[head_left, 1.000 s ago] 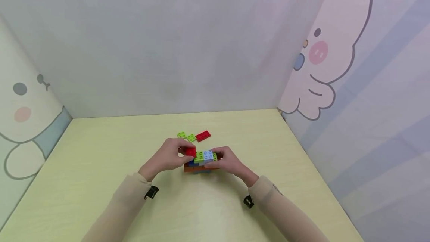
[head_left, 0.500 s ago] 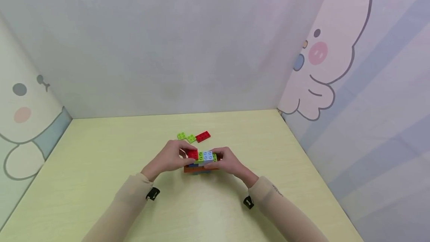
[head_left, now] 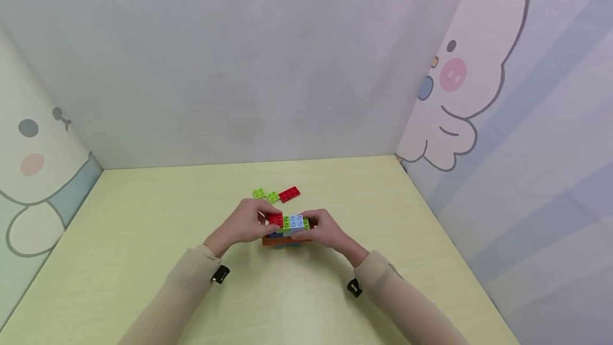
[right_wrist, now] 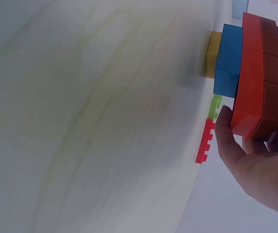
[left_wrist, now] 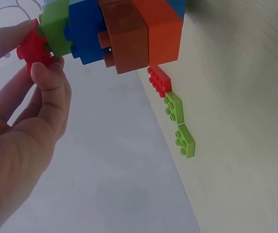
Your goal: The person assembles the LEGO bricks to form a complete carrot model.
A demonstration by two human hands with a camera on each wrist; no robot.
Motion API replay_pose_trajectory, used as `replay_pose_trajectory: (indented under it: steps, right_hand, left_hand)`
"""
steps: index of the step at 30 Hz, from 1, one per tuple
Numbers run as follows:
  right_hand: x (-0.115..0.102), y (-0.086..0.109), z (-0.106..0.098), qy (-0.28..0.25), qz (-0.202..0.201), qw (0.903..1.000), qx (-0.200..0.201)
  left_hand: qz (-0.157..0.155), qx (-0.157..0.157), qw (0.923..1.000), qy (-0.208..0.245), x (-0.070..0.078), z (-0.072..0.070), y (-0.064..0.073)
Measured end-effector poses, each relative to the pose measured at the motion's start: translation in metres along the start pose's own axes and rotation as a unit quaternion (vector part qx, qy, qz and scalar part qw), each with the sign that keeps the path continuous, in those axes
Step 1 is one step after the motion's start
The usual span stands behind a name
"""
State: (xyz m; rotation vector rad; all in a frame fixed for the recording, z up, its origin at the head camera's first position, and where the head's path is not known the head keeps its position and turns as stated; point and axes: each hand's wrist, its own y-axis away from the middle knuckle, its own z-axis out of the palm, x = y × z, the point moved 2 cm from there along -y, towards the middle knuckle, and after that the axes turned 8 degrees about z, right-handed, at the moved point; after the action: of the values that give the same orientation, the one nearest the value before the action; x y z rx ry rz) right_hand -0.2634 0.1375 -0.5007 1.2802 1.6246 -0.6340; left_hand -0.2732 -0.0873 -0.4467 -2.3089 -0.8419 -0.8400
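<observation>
My left hand (head_left: 243, 222) pinches a small red toy brick (head_left: 275, 219) between thumb and fingers. In the left wrist view the red brick (left_wrist: 35, 48) sits against the studs of a green brick (left_wrist: 56, 29), at the top left end of a stack. That stack of toy bricks (head_left: 287, 240) has green and pale blue pieces on top, then blue, brown and orange layers. My right hand (head_left: 328, 229) grips its right end. In the right wrist view, its fingers curl round the orange bricks (right_wrist: 248, 92), with blue and yellow bricks (right_wrist: 213, 54) lower down.
Behind the stack, two light green plates (head_left: 258, 193) and a longer red plate (head_left: 289, 194) lie studs up on the pale table (head_left: 143, 217). A grey wall (head_left: 249, 68) rises at the table's back edge, with cartoon-printed panels on both sides.
My left hand has shifted slightly right, bringing the red brick from the stack's left edge onto its green top. The right hand has kept its hold and place.
</observation>
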Motion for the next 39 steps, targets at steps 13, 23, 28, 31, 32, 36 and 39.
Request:
replay_pose_trajectory:
  steps: [13, 23, 28, 31, 32, 36, 39]
  right_hand:
    - [0.0007, -0.0009, 0.0011, -0.003, -0.002, 1.0000, 0.003]
    - [0.0015, -0.0013, 0.0012, -0.006, -0.003, 1.0000, 0.001]
    - [0.0019, -0.0012, 0.0012, -0.005, -0.005, 1.0000, 0.001]
    - [0.0012, -0.0010, 0.0006, -0.006, -0.007, 1.0000, 0.002]
    - [0.0006, -0.0008, 0.0004, -0.008, -0.007, 0.9999, 0.003]
    - [-0.0004, 0.0001, 0.0000, -0.010, -0.003, 0.9999, 0.002]
    - [0.0011, -0.0003, 0.0004, -0.010, 0.000, 0.9999, 0.001]
  left_hand:
    - [-0.003, -0.011, 0.9996, -0.027, 0.0042, -0.0018, -0.0010]
    - [-0.043, -0.025, 0.9982, -0.034, 0.0034, -0.0031, -0.0044]
    - [-0.052, -0.029, 0.9977, -0.033, 0.0023, -0.0023, -0.0050]
    - [-0.052, -0.024, 0.9978, -0.032, 0.0013, -0.0015, -0.0050]
    - [-0.051, -0.021, 0.9980, -0.031, 0.0009, -0.0011, -0.0048]
    - [-0.044, 0.001, 0.9987, -0.023, -0.0010, 0.0021, -0.0027]
    - [-0.038, 0.021, 0.9990, -0.012, -0.0036, 0.0067, -0.0010]
